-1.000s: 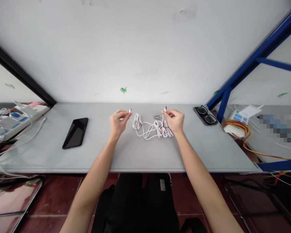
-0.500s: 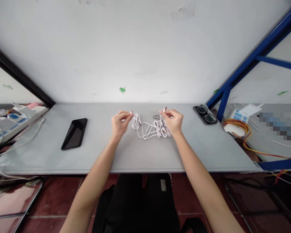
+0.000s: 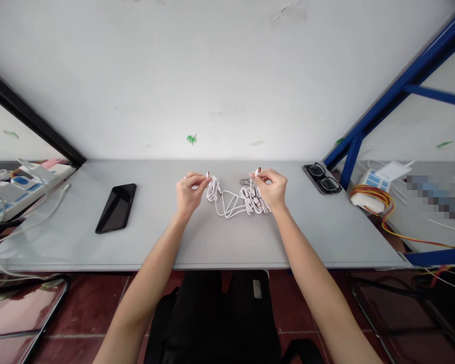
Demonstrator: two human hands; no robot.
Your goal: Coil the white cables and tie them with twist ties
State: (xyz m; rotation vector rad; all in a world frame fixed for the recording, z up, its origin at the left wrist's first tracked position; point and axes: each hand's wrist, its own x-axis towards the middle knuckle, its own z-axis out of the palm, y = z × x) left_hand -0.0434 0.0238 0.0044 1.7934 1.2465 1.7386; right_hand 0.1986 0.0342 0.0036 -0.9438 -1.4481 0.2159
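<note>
My left hand (image 3: 191,193) is closed in a pinch at a white cable end with a small reddish tip. Just right of its fingertips hangs or lies a loose coil of white cable (image 3: 213,190); I cannot tell which. My right hand (image 3: 273,188) pinches another white cable end (image 3: 257,171), its tip reddish brown and pointing up. Below that hand several bundled white cables (image 3: 250,201) rest on the grey table (image 3: 227,247), partly hidden by the hand. Loops of white cable run across the table between the two bunches. Thin black ties (image 3: 244,182) lie behind the bundles.
A black phone (image 3: 116,208) lies on the left. At the back right, glasses (image 3: 323,177) rest on a dark case or tray. Power strips (image 3: 26,187) with cables stand at the far left. A blue metal frame (image 3: 364,126) rises on the right beside red and yellow wires (image 3: 387,207).
My left hand has shifted slightly to the right with its cable end. My right hand keeps its pinch almost unmoved, and the view has tilted a little.
</note>
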